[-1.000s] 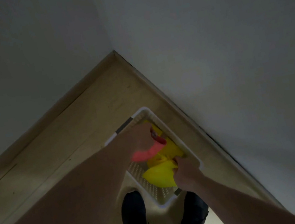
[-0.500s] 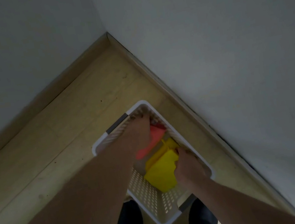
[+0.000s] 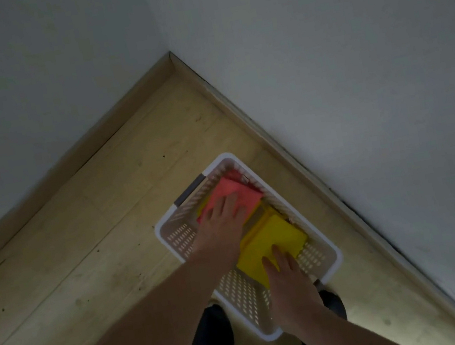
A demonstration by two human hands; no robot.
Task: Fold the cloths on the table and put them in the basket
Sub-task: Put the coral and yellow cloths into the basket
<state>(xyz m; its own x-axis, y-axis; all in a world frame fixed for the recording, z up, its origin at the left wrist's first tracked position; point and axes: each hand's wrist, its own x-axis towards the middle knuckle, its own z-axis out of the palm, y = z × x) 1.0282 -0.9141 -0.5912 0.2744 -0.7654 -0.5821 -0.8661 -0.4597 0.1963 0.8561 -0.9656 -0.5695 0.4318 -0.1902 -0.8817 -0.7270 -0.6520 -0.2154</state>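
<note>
A white perforated basket (image 3: 177, 238) stands on the wooden floor near the room's corner. Inside it, at the far end, lies a folded pink cloth (image 3: 231, 191). My left hand (image 3: 222, 221) presses flat on the pink cloth with straight fingers. A folded yellow cloth (image 3: 273, 240) lies in the nearer half of the basket. My right hand (image 3: 290, 285) rests flat on the near edge of the yellow cloth. More yellow cloth shows under the pink one.
Two grey walls meet at a corner (image 3: 170, 55) with a wooden skirting board. The basket sits close to the right wall. My dark shoes (image 3: 212, 343) stand just in front of the basket. Wooden floor (image 3: 81, 242) stretches to the left.
Both hands let go of the cloths and flattened onto them. The pink cloth went down onto the far pile, the yellow one settled flat. The view moved closer over the basket.
</note>
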